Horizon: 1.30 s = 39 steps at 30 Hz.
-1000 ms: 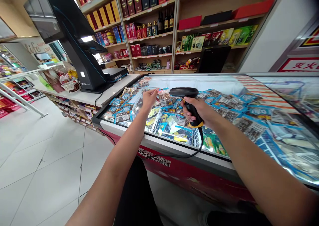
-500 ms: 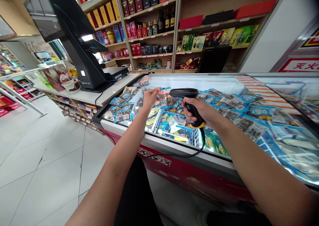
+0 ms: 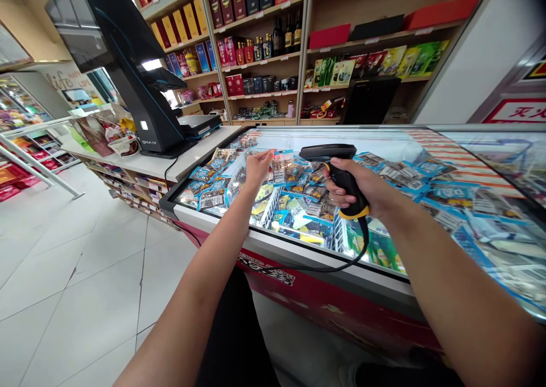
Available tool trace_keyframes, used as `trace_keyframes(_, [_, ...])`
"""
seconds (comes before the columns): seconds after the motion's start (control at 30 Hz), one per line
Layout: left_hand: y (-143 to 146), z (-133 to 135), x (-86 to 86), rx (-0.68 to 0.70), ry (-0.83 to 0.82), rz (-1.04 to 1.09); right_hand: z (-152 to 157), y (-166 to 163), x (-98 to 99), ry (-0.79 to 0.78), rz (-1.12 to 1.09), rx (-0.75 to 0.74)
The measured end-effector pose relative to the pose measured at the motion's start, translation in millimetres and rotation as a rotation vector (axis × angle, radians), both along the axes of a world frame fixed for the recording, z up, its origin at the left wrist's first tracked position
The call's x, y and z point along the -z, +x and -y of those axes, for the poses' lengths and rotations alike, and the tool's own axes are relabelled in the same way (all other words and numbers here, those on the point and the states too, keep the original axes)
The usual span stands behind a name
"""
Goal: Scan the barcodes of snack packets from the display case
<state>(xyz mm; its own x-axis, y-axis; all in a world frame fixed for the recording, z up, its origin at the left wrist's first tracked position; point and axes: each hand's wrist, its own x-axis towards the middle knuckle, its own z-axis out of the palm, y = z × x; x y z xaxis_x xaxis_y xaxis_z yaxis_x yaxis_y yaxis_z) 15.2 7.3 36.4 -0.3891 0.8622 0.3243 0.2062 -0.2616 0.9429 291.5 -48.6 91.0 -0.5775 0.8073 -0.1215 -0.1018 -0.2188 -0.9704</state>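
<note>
My right hand (image 3: 354, 185) is wrapped round the grip of a black and yellow barcode scanner (image 3: 327, 151), its head turned to the left. From the bottom of the grip a black cable (image 3: 365, 233) hangs down and loops left across the freezer front. My left hand (image 3: 258, 166) pinches the edge of a small snack packet (image 3: 280, 170) with a printed label. That packet is held above the freezer's glass top, apart from the scanner head. Blue-edged snack packets (image 3: 318, 191) lie spread around and beneath both hands.
The chest freezer (image 3: 290, 245) has a glass top with more packets (image 3: 213, 196) at the left and right. A black checkout terminal (image 3: 128, 74) stands on a white counter (image 3: 179, 168) to the left. Shelves (image 3: 260, 63) of boxes and bottles line the back.
My right hand has moved the barcode scanner to the right, away from the packet. My left hand stays almost in place, still pinching the packet.
</note>
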Motion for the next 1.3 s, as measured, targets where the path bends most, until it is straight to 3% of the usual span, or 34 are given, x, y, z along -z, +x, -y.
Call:
trace_keyframes(0.33, [3.7,7.4,-6.6,-0.002,-0.018,0.018,1.3,6.2,-8.1,0.046,0.048,0.018])
trace_keyframes(0.73, [8.0,3.6,-5.0,0.126,-0.052,0.107,2.1,-0.3,-1.1,0.068,0.130,0.030])
trace_keyframes(1.3, [10.0,3.7,-4.7,0.185,-0.070,0.082,4.8,-2.5,-0.8,0.071,0.136,0.048])
